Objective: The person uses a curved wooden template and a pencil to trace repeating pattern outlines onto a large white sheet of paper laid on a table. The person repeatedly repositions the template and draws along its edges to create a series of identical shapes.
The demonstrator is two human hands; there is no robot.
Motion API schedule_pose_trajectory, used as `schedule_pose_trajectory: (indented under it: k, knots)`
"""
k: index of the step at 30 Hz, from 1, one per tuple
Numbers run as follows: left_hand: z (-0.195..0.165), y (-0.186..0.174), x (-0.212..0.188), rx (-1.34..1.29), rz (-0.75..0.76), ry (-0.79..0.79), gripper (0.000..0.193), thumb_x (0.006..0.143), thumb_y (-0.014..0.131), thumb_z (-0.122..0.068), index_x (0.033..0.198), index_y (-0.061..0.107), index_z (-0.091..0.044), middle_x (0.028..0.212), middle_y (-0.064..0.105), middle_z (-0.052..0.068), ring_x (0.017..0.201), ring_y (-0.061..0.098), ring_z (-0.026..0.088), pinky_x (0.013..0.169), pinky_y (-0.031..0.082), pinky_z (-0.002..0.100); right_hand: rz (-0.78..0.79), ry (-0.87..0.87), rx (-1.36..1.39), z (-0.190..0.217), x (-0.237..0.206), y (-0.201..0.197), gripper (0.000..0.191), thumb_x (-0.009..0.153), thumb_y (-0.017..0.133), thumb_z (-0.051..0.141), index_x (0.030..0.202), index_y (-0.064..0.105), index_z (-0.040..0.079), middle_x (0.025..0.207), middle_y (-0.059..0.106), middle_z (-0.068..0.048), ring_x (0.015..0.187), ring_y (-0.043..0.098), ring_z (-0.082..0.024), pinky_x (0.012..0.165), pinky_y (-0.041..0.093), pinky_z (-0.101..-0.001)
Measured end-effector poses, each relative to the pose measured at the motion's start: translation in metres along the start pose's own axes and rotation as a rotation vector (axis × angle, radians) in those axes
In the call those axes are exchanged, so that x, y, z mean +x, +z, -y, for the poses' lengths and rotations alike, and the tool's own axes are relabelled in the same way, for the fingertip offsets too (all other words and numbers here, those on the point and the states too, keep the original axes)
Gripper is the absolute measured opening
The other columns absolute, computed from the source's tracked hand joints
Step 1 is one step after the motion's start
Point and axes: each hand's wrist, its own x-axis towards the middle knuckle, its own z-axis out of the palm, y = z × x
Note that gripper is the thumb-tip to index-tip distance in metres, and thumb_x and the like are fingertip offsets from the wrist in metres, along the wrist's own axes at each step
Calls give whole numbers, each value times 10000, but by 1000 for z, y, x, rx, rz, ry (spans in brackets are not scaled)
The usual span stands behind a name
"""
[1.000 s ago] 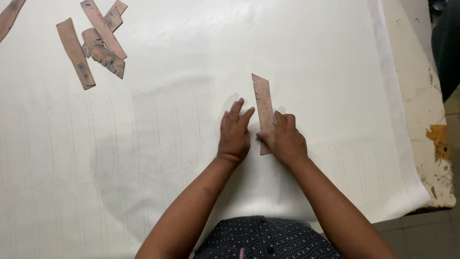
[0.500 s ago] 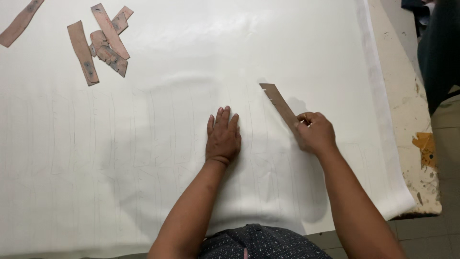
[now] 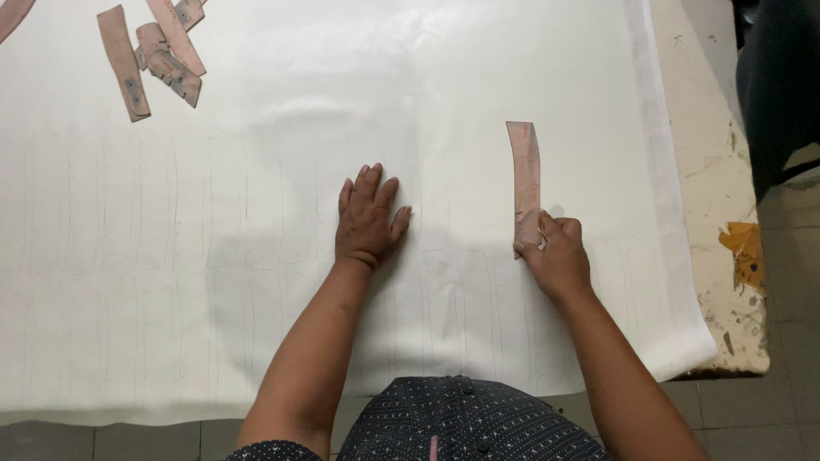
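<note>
A large white sheet (image 3: 256, 256) covers the table, marked with faint pencil outlines. My left hand (image 3: 367, 218) lies flat on it, palm down, fingers slightly spread, holding nothing. My right hand (image 3: 555, 252) pinches the near end of a long pinkish-brown cardboard pattern strip (image 3: 524, 175), which lies upright on the sheet, pointing away from me. The two hands are well apart, the strip to the right of my left hand.
Several more pinkish-brown pattern strips (image 3: 158, 51) lie in a loose pile at the far left. The sheet's right edge (image 3: 662, 188) leaves a worn, stained table edge (image 3: 717, 213) bare. A dark-clothed person (image 3: 777, 94) stands at the far right.
My right hand has carried the strip to the right, away from my left hand, and turned it upright. My left hand has stayed flat on the sheet.
</note>
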Motion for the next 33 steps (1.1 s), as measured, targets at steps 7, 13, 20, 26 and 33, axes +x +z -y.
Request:
schedule_pose_trajectory:
  k: [7,13,20,26,33]
  knots:
    - [-23,-20,10,-1,168,-4,616,914,598,-546,1478,505,-317,1658,188,122,1555,57,301,1221,-17,583,0,-144,-7,20,16,17,666,892,734,380,1439,556,43,1189,567,-102,998,626,-243,854,537,-371]
    - [-56,-28,31,-42,402,47,691,824,643,-654,1460,475,-443,1698,68,38,1560,-83,265,1202,-125,600,95,-320,34,41,21,26,568,918,699,300,1415,587,50,1094,595,-100,959,626,-240,832,527,-375]
    - [-56,-29,33,-54,426,8,723,771,682,-691,1440,478,-508,1700,83,2,1567,-69,250,1221,-124,572,221,-286,228,47,19,6,537,868,746,239,1367,634,77,1042,650,-42,890,648,-157,807,532,-304]
    - [-54,-26,32,-70,393,10,699,764,705,-678,1413,522,-495,1697,108,4,1573,-48,252,1230,-119,569,235,-264,248,50,16,1,539,844,787,242,1343,663,84,1002,652,-29,846,628,-146,792,522,-289]
    - [-54,-24,30,-81,355,32,695,778,712,-650,1419,533,-451,1692,135,20,1574,-36,259,1231,-121,575,234,-302,220,49,14,3,557,865,764,249,1391,634,120,1009,624,-28,831,607,-153,787,519,-295]
